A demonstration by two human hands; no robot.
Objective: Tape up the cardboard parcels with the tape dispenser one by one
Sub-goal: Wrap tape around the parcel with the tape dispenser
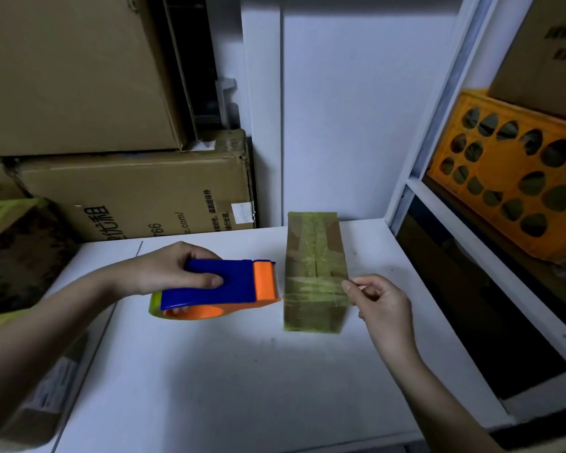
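Two bare hands work over a white worktop (242,371), a small cardboard parcel (314,266) standing between them, already banded in yellowish clear tape. The left hand (174,269) grips a blue and orange tape dispenser (219,289) — fingers curled over its blue body, thumb pressed on the near side — and holds it just left of the parcel, its orange cutting end nearly touching the box's left edge. A roll of yellowish tape shows at the dispenser's rear. The right hand (379,299) is at the parcel's right edge, thumb and forefinger pinched together at the near corner; a strip of tape (311,289) runs across the parcel's top from the dispenser's mouth toward those fingertips, which appear to pinch its free end, though the film is too clear to be sure.

Behind the worktop on the left, large cardboard boxes (138,191) are stacked against a white wall, the lower one printed with dark lettering. On the right — inside a white shelf frame (438,197) — sits an orange plastic crate (510,178) with oval holes, another carton resting on top of it.
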